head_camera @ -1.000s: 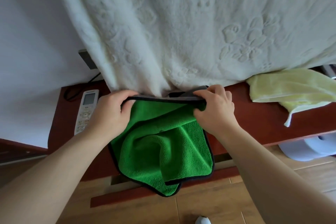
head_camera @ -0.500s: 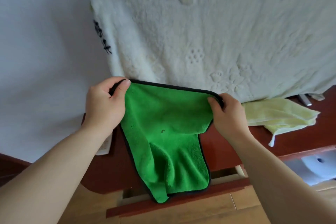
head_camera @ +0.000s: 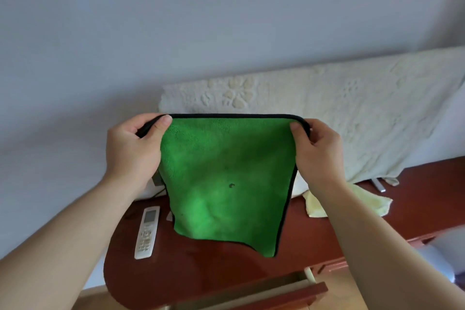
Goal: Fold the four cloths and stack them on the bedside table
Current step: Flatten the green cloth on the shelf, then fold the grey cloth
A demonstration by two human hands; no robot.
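A person holds a green microfibre cloth [head_camera: 226, 178] up by its two top corners, spread flat and facing the camera, above a dark red bedside table [head_camera: 214, 272]. The left hand [head_camera: 133, 148] pinches the top left corner, thumb on the near face and fingers curled behind the black trim. The right hand [head_camera: 317, 153] pinches the top right corner the same way.

The taut top edge runs level from hand to hand, so the cloth's width lies across the body and the rest hangs straight down from the fingers. Its free lower edge hangs in front of the table top; whether it touches cannot be told, and the lower right corner dips lowest. Neither hand is nearer than the other: each has one corner, and the fold looks set to turn on bringing those corners together or lowering the loose hem onto the wood.

A pale yellow cloth [head_camera: 377, 202] lies crumpled toward the table's back right, beside the hem of an embossed cream blanket [head_camera: 339, 118]. A white remote control [head_camera: 147, 231] lies near the left edge. No folded stack shows; the other cloths are out of view.
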